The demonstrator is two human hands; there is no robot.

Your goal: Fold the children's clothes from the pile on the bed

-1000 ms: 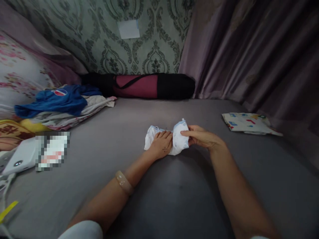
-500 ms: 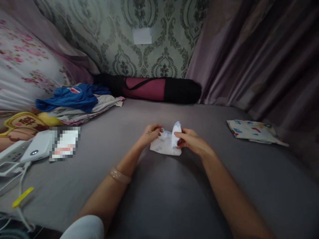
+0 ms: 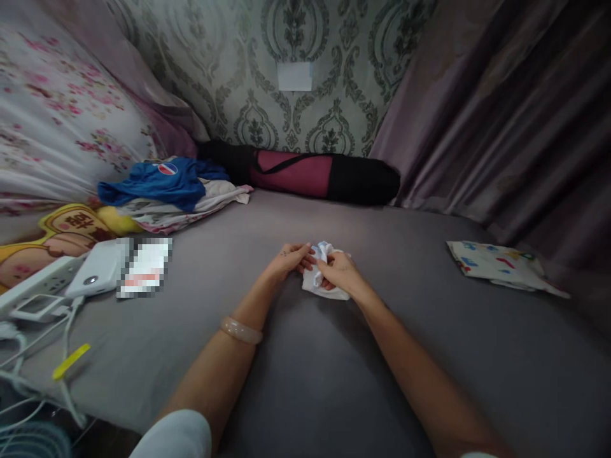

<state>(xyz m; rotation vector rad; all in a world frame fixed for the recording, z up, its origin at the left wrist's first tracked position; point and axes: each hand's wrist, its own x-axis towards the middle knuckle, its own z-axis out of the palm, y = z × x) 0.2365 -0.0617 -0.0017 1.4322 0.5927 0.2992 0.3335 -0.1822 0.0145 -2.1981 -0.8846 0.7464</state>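
Observation:
A small white cloth item with pale blue patterns lies bunched and partly folded on the grey bed sheet. My right hand grips the raised, crumpled fold in its middle, fingers curled round it. From the other side my left hand meets the same fold, its bent fingers closed against the cloth's left edge. Both hands are close together, and the right one covers much of the cloth. A pale bangle circles my left wrist.
A folded patterned cloth lies to the right. On the left are a blue garment, a white power bank, a power strip with cables, and a yellow strap. A long black and maroon bag lies along the wall.
My right hand has moved left with the fold, bringing it up against my left hand. The cloth is more bunched than before. The view has shifted slightly left.

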